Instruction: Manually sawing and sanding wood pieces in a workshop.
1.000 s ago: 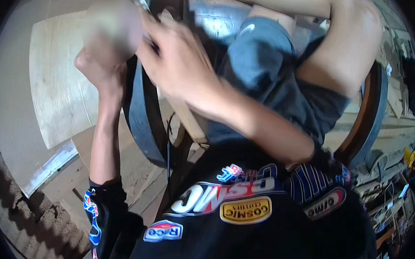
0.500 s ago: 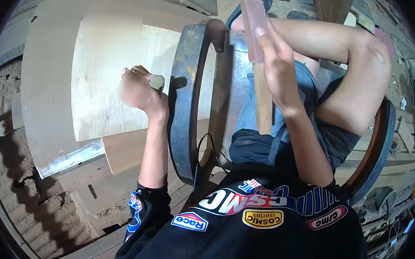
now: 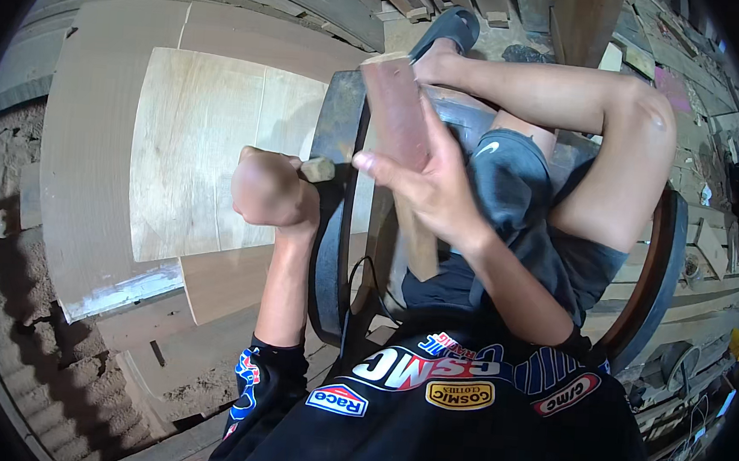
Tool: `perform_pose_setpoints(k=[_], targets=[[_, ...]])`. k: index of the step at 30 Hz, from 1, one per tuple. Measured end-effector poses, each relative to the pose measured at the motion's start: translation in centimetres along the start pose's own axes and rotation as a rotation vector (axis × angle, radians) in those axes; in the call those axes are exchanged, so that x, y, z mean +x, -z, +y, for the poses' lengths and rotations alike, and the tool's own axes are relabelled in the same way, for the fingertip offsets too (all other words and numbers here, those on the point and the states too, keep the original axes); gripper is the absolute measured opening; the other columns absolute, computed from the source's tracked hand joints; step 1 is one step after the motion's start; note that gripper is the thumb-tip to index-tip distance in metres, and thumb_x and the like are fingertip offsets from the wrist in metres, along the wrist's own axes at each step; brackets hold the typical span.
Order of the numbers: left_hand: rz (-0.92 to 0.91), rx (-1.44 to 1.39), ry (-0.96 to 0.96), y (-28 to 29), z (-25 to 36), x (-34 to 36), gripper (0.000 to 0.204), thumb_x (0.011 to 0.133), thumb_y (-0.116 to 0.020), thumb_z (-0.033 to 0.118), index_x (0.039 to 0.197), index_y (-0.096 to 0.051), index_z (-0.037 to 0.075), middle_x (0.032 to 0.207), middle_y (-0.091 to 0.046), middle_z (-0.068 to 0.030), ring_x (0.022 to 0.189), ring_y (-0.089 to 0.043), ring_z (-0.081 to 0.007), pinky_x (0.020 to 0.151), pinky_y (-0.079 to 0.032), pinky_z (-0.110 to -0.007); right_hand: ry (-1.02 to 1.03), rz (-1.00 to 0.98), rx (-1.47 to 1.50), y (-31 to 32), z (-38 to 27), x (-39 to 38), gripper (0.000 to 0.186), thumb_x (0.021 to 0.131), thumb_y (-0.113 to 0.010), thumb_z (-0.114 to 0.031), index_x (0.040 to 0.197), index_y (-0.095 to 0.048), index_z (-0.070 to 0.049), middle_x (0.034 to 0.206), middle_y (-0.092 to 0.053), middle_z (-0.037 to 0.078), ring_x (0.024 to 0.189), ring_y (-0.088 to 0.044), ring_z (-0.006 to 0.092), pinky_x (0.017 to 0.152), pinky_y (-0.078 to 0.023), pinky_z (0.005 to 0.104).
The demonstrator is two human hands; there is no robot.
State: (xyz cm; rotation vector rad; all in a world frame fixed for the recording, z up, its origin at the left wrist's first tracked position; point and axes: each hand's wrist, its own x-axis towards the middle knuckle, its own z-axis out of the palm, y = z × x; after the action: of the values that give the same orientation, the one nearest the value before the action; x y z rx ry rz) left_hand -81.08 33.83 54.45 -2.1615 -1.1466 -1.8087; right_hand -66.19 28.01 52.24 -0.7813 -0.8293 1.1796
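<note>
My left hand (image 3: 274,191) is closed in a fist beside the dark curved wooden armrest (image 3: 341,117). From the fist, a pale, blunt, stick-like end (image 3: 318,169) juts toward the right; the rest is hidden by the fingers. My right hand (image 3: 431,188) grips a long piece of wood (image 3: 395,104) over my lap. Its wide upper part is reddish, and a narrower tan strip reaches down below the hand. The thumb stretches out to the left, toward the fist, while the fingers pass behind the wood.
Left of the armrest lie a pale plywood sheet (image 3: 194,158) and a larger board (image 3: 92,160) under it. A second curved armrest (image 3: 663,260) is at my right. A thin black cable (image 3: 367,265) loops by my waist. Wood pieces (image 3: 708,297) are scattered at right.
My right hand has moved left and down with the piece of wood, which now nears my left fist. The thumb has swung off the wood. My left hand has shifted slightly right.
</note>
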Motion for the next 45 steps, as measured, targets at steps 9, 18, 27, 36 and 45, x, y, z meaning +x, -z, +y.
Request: perform_pose_setpoints(k=[9,18,27,36,45], targets=[[-0.115,0.034,-0.350,0.7,0.4,0.3,0.033,0.088,-0.044,0.006,0.055,-0.046,0.006,0.054,-0.053,-0.0074,0.047,-0.051,-0.0217,0.041,-0.038,-0.031,-0.105,-0.145,0.216,-1.0,-0.1,-1.0,0.067,0.082,-0.071,-0.006,0.137,-0.033,-0.001,0.105,-0.058,0.007,0.102,-0.053,0.0116,0.093,-0.042,0.0285],[-0.241,0.013,-0.287,0.6,0.8,0.7,0.031,0.088,-0.049,0.011,0.058,-0.049,0.006,0.057,-0.050,-0.0064,0.051,-0.050,-0.0226,0.049,-0.037,-0.035,-0.020,-0.180,0.029,-0.3,0.0,-0.5,0.060,0.081,-0.066,0.002,0.135,-0.038,-0.001,0.105,-0.060,0.006,0.101,-0.055,0.0104,0.093,-0.043,0.0287],[-0.840,0.083,0.259,2.8,2.8,1.4,0.019,0.089,-0.054,0.013,0.075,-0.055,0.001,0.066,-0.055,-0.0161,0.059,-0.054,-0.0369,0.053,-0.042,-0.043,-0.005,-0.104,0.047,0.9,0.2,0.1,0.054,0.082,-0.064,0.002,0.129,-0.040,0.000,0.105,-0.060,0.006,0.098,-0.056,0.0096,0.088,-0.044,0.0262],[-0.823,0.241,0.145,4.0,1.5,0.1,0.012,0.088,-0.054,0.014,0.084,-0.053,0.003,0.076,-0.054,-0.0121,0.067,-0.056,-0.0340,0.057,-0.044,-0.042,-0.352,0.033,0.136,2.7,0.7,0.0,0.060,0.093,-0.053,-0.011,0.144,-0.023,0.002,0.104,-0.051,0.002,0.082,-0.052,0.0080,0.076,-0.047,0.0246],[-0.941,0.324,0.097,3.9,1.6,0.2,0.012,0.082,-0.050,0.009,0.088,-0.050,-0.001,0.085,-0.048,-0.0183,0.080,-0.048,-0.0364,0.071,-0.041,-0.045,0.052,-0.124,-0.589,1.4,1.8,0.6,0.054,0.095,-0.050,-0.029,0.142,-0.034,-0.005,0.095,-0.051,0.019,0.084,-0.054,0.0330,0.084,-0.045,0.0382]])
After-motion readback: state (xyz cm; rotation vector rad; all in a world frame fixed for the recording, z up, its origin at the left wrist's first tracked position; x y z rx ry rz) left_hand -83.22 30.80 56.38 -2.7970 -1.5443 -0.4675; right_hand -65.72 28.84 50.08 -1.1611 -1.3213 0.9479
